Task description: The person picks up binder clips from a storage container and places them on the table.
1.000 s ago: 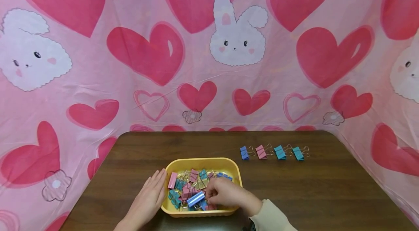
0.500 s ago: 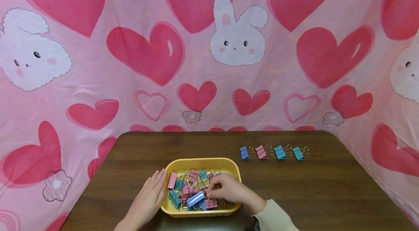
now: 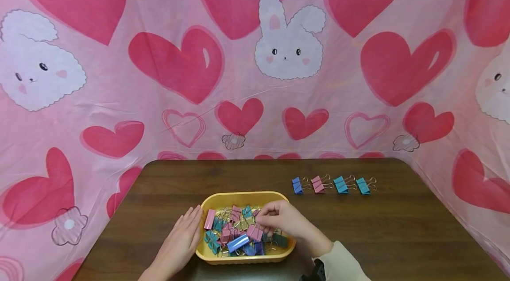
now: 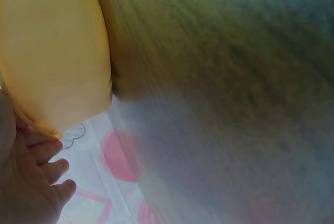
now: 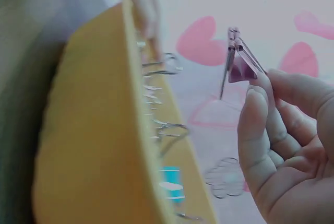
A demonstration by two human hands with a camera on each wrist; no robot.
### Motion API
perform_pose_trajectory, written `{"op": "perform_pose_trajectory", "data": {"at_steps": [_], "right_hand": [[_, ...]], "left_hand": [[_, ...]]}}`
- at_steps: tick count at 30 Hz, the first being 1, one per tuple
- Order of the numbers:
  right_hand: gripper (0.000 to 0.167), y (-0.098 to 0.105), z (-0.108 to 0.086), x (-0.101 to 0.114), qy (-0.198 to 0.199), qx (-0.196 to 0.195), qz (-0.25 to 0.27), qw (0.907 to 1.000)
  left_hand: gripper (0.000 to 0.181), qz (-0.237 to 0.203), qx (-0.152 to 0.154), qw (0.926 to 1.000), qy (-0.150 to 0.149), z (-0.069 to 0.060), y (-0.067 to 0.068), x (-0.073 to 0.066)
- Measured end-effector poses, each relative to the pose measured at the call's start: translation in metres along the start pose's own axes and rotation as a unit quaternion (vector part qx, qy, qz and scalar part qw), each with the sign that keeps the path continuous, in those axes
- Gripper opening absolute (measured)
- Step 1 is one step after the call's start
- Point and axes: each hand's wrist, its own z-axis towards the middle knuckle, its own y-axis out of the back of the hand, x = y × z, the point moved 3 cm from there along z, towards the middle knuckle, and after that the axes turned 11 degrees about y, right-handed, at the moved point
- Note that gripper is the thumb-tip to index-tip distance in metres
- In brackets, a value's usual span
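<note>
My right hand [image 3: 284, 219] pinches a pink binder clip [image 3: 254, 232] by its wire handle, just over the yellow tray [image 3: 243, 261]. The right wrist view shows that binder clip [image 5: 242, 70] raised above the rim, between thumb and fingers. My left hand [image 3: 181, 239] rests against the tray's left rim with its fingers straight. In the left wrist view the fingers [image 4: 54, 171] lie at the tray's edge. Heaped in the tray are pink, teal, gold and blue binder clips, with a shiny blue clip [image 3: 238, 243] on top. My right hand hides some of them.
Behind and right of the tray, a row of binder clips lies on the brown wooden table [image 3: 382, 236]: a blue clip [image 3: 297, 186], a pink clip [image 3: 318, 184] and two teal ones [image 3: 341, 185]. A pink cloth [image 3: 239, 68] with hearts and rabbits hangs behind.
My right hand has risen from the heap, and the pink binder clip has come up with it, uncovering blue and dark green clips. My left hand has stayed at the tray's rim.
</note>
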Motion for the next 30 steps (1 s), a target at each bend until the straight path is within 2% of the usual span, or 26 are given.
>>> {"op": "perform_pose_trajectory", "data": {"at_steps": [3, 8, 17, 25, 30], "right_hand": [[0.025, 0.013, -0.002, 0.005, 0.001, -0.039, 0.018, 0.9991], [0.032, 0.039, -0.006, 0.009, 0.003, -0.114, 0.019, 0.9933], [0.021, 0.077, -0.020, 0.011, 0.010, -0.224, 0.018, 0.9743], [0.026, 0.103, -0.027, -0.011, -0.002, -0.288, -0.007, 0.9576], [0.023, 0.113, -0.030, -0.030, -0.030, -0.316, -0.015, 0.9483]], "left_hand": [[0.044, 0.000, -0.001, 1.0000, 0.001, 0.000, 0.000, 0.000], [0.045, 0.003, 0.004, 1.0000, 0.002, 0.001, 0.000, 0.000], [0.045, 0.001, -0.001, 1.0000, -0.002, 0.000, 0.000, 0.000], [0.045, -0.001, -0.006, 1.0000, -0.005, -0.001, 0.001, 0.000], [0.045, -0.001, 0.001, 1.0000, 0.001, 0.000, 0.001, -0.001]]}}
